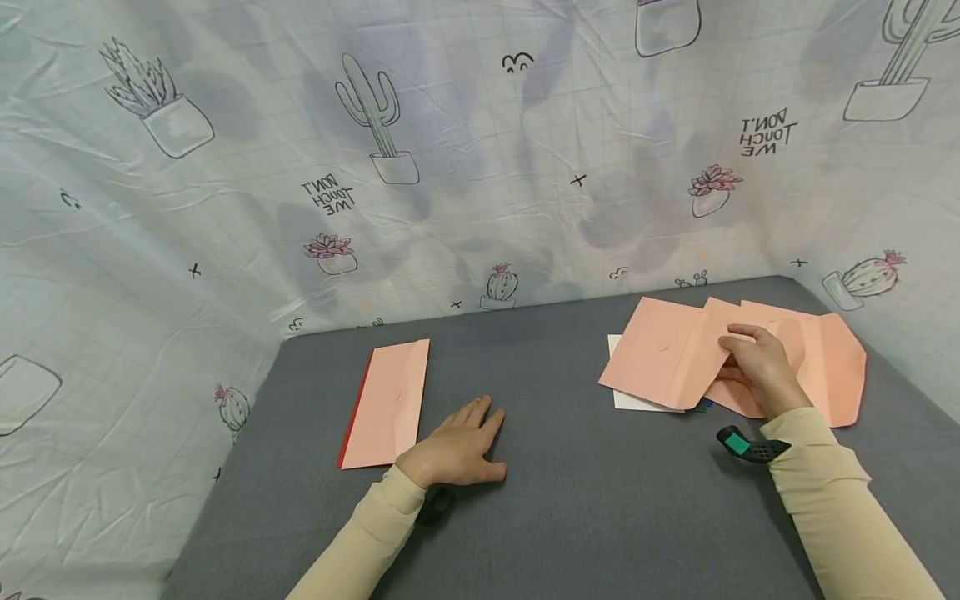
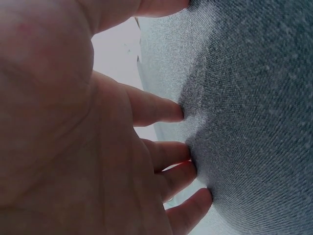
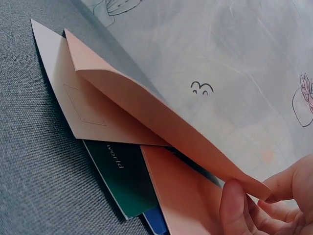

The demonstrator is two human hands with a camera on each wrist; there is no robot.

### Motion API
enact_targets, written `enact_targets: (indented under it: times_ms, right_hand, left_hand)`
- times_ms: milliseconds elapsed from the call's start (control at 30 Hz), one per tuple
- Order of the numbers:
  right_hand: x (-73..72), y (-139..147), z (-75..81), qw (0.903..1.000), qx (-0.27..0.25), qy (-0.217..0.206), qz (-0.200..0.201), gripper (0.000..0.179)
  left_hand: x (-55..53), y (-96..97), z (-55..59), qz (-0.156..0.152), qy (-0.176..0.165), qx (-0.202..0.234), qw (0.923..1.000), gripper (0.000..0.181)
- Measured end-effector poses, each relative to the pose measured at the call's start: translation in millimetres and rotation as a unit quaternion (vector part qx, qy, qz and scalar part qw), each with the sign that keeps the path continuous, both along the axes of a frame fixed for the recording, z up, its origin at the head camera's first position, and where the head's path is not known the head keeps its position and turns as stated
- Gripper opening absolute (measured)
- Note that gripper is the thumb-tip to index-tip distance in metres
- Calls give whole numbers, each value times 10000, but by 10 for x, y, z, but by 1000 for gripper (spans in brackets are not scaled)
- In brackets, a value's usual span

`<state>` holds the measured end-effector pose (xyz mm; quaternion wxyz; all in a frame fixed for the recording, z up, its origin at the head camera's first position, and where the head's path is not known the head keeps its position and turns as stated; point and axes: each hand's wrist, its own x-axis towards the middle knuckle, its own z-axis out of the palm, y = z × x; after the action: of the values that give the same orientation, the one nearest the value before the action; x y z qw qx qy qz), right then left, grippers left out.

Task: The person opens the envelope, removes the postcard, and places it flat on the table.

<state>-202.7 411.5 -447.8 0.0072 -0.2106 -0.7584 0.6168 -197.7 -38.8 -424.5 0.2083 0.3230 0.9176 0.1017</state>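
Partway, I'd say: 1 pink folder (image 1: 392, 404) lies apart, L; R hand (image 1: 763, 367) pinches raised edge of pink envelope (image 1: 660, 348), R side, more pink pieces (image 1: 843, 367) left there. L hand (image 1: 456, 450): fingers mostly spread, tips on grey tbl (image 1: 585, 517).

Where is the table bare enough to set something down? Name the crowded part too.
Bare: the middle of the gray table, between left hand and white sheet; also the near stretch between the sleeves. Crowded: far right, where the right hand pinches a pink sheet over another, the white sheet and a green booklet.
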Motion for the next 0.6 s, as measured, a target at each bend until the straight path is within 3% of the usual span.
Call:
enact_targets:
  times_ms: [400,600]
  right_hand:
    - [2,-8,31,9987,-474,-7,-202,68]
    - [13,0,63,9988,-373,-75,-316,73]
  left_hand:
    - [-11,-4,-18,-25,51,-17,10000,80]
    - [-20,-4,-27,-37,55,-32,10000,79]
